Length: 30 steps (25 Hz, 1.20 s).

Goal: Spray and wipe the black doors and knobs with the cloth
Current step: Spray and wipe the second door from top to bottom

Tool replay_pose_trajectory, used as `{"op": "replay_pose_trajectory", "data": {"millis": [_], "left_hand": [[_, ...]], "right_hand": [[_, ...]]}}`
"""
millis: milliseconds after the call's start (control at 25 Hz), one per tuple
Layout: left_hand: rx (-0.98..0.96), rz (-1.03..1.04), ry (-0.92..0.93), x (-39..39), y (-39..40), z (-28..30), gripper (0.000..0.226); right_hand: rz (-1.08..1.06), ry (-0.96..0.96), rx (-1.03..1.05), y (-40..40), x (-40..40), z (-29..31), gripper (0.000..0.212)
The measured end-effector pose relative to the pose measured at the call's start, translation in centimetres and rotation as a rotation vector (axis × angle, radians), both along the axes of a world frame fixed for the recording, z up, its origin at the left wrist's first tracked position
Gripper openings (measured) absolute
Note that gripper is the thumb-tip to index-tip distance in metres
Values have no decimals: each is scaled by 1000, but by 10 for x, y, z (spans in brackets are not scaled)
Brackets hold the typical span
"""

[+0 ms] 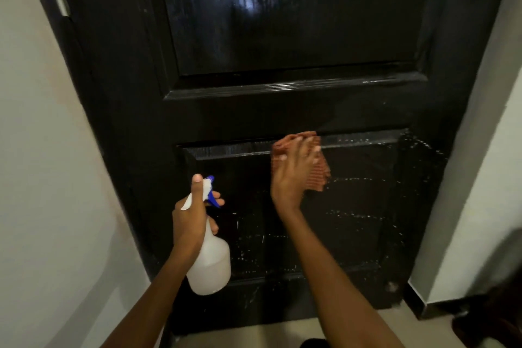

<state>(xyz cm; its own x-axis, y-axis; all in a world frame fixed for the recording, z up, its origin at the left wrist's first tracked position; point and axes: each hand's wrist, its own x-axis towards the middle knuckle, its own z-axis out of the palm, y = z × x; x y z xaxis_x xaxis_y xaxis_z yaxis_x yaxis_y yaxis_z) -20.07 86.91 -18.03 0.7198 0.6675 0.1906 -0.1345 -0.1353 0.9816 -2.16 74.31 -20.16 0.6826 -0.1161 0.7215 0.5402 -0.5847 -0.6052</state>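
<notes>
Cloth (pixel 316 169), soft and limp, is pressed flat by the right hand (pixel 293 172) against the door (pixel 254 116); left hand (pixel 192 217) grips the bottle (pixel 210 265) neck.

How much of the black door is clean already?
The upper panel looks glossy and droplet-free, so probably wiped. The right hand presses the cloth on the lower panel's top edge; the left hand holds the spray bottle. Droplets still cover that panel.

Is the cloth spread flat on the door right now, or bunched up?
Bunched. The cloth is crumpled under the right hand, pressed to the top edge of the door's lower panel, with folds sticking out around the fingers.
</notes>
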Motion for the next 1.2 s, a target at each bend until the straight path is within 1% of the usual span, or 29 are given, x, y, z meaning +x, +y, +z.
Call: {"op": "replay_pose_trajectory", "data": {"millis": [80,200,280,320,400,440,560,640,680,720,760,800,920,960,1000,1080,1200], "left_hand": [[22,4,-3,2,-2,5,71],[49,-8,4,16,-16,9,69],[60,-26,4,27,-27,12,69],[64,-38,5,32,-32,14,69],[63,-69,-3,40,-41,20,69],[62,-83,-10,43,-46,23,69],[65,-109,-36,44,-57,33,69],[77,-114,-51,39,-56,39,69],[83,-111,-56,36,-53,42,70],[82,-106,-60,33,-49,44,70],[79,-95,-62,30,-45,46,70],[75,-81,-63,27,-41,47,70],[68,-53,-49,25,-40,49,71],[69,-50,-49,24,-42,49,71],[69,-52,-49,25,-45,49,71],[65,-72,-49,28,-54,53,71],[76,-122,-62,36,-73,63,70]], "right_hand": [[108,-148,-213,2,-3,-17,58],[181,-333,-457,-35,18,-18,58],[163,-362,-570,-66,32,-10,58],[139,-353,-587,-83,39,-9,58],[62,-282,-523,-120,53,-12,59],[22,-202,-437,-138,58,-13,61],[-93,60,-26,-168,75,-7,67],[-142,134,187,-162,79,9,69],[-152,144,229,-150,75,18,69],[-156,130,214,-135,68,25,69],[-137,79,142,-115,59,30,68],[-85,-5,24,-92,49,32,67],[96,-308,-448,-30,25,30,67],[125,-380,-573,-24,25,27,67],[142,-418,-644,-26,29,26,67],[143,-423,-663,-49,40,29,67],[24,-304,-530,-107,64,35,67]]}}
